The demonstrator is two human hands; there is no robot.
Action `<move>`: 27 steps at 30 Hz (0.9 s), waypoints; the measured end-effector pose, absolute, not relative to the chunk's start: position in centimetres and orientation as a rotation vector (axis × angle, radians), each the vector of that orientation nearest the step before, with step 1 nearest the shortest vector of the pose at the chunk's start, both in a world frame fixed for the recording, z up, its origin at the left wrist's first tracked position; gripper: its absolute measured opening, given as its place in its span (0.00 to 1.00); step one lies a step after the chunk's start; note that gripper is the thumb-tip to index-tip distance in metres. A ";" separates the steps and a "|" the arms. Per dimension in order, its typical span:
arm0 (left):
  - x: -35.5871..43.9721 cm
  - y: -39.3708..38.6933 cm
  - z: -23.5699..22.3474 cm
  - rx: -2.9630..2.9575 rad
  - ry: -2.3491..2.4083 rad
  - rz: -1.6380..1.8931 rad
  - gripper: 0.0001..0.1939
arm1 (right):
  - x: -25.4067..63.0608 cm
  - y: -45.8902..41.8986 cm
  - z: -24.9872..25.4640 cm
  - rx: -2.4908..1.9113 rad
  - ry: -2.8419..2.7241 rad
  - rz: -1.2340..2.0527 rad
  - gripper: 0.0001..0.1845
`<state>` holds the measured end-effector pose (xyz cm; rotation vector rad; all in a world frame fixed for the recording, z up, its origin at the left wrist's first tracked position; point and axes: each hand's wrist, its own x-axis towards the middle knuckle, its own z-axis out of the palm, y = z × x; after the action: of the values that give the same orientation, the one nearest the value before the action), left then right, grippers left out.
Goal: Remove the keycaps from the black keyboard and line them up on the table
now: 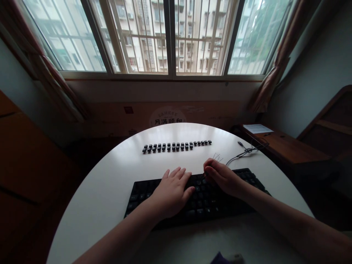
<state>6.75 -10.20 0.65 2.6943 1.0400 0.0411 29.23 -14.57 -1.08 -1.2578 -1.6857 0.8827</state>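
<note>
A black keyboard [189,213] lies slightly tilted across the white round table [110,190]. My left hand [173,189] rests on its left and middle part with the fingers spread. Over the upper keys, right of the middle, my right hand [220,176] is closed around a wire keycap puller [217,157]. Thin wires stick out above the fist, while the puller's lower end is mostly hidden by the fingers at the keys. Beyond the keyboard stand black keycaps [173,147], lined up in two rows, the back one reaching further right.
The keyboard's black cable [247,150] lies loosely coiled at the back right, its USB plug [240,144] on the table. A purple and grey item [227,258] shows at the front edge. On a wooden side table [291,146] to the right lies a paper sheet [257,128].
</note>
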 end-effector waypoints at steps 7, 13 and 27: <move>6.7 -10.1 0.5 2.716 1.032 0.061 0.29 | 28.1 -15.7 0.3 -1.295 -1.933 0.657 0.14; 6.8 -10.2 0.5 2.706 1.034 0.087 0.30 | 28.3 -15.5 -0.8 -1.191 -1.690 0.714 0.16; 6.7 -10.2 0.6 2.699 1.031 0.089 0.29 | 28.3 -14.9 -1.1 -1.250 -1.726 0.747 0.18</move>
<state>6.71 -10.18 0.61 2.6987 1.0307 0.0890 28.34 -14.92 -1.08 -1.2499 -1.7256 0.7470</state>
